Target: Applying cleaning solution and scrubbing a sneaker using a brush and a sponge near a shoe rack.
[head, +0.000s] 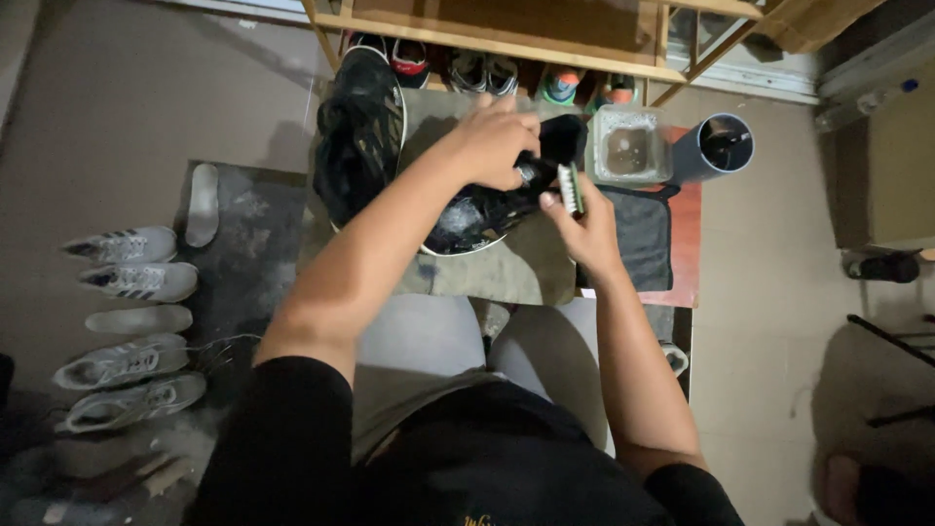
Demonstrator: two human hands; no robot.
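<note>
Both hands are meeting over the dark shoe (pixel 477 214): the left hand (pixel 492 141) is gripping its upper from above, while the right hand (pixel 584 229) is holding a small brush (pixel 570 187) against the end nearest it, the shoe's length running across between them.

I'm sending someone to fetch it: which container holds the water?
Start at the wooden shoe rack; on the floor just below its right end stands a clear square tub. Unlike the dark round cup beside it, it is see-through and square.

No packages, labels, signs, screens.
</note>
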